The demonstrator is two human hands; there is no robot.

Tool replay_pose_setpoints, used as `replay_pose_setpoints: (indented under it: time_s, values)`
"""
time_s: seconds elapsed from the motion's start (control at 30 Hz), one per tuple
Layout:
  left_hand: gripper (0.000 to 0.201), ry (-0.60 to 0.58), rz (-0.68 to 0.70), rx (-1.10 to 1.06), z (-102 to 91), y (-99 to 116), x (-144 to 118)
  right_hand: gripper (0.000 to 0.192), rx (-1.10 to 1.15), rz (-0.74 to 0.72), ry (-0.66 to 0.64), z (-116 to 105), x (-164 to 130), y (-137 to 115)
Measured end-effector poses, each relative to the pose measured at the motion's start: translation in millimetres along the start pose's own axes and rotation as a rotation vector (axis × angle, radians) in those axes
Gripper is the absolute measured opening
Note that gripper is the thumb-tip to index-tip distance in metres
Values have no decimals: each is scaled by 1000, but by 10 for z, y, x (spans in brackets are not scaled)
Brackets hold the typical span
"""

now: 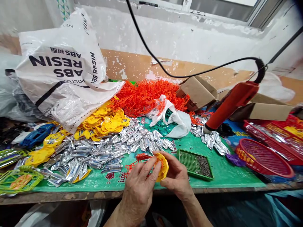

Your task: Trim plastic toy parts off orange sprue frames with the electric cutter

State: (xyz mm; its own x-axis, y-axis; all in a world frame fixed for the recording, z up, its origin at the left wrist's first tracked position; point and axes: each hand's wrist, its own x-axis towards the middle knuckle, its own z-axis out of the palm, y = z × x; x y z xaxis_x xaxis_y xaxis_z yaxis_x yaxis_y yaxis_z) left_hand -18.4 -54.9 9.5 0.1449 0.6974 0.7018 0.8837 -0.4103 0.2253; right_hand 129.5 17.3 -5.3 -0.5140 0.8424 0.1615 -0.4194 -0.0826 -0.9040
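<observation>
Yellow part [163,168] sits between the two hands, on edge, its long axis running upright and away from the body, its pegged face turned toward the left. Right hand [176,179] clasps it — fingers over the far edge, thumb at the near one. Left hand [140,179] presses thumb and fingers against its face; whether they pinch the part itself or some small bit there, I cannot tell.

Just right of the right hand, and much farther from the left, lies the green tray [187,160], its long side slanting away from the grip. Dark little pieces [204,166] fill its right side, while the mesh floor shows at its left.

Just beyond the left knuckles lies a red piece [143,156]. Left of that spreads a pile of silver parts [101,153], with a yellow heap [104,123] behind it and a white sack [68,60] leaning over the heap.

Straight out past the grip, a white bag [182,124] lies over green parts [157,128], with an orange heap [146,96] behind. Well out to the right, the red driver [234,105] hangs aslant, tip low and toward the grip. Past it stand a round basket [279,167] — yellow shows at its left side — and a long basket [257,135] holding silver pieces.
</observation>
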Motion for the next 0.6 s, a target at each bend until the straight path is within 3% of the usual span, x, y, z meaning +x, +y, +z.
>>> replay_pose_setpoints:
  time_s: [0.33,0.6]
  values:
    - [51,-13,12,9,7,-14,-2,68,-68,-5,-9,33,16,-7]
    - [63,-33,5,-39,24,-23,-41,67,-127,-29,25,62,9,-37]
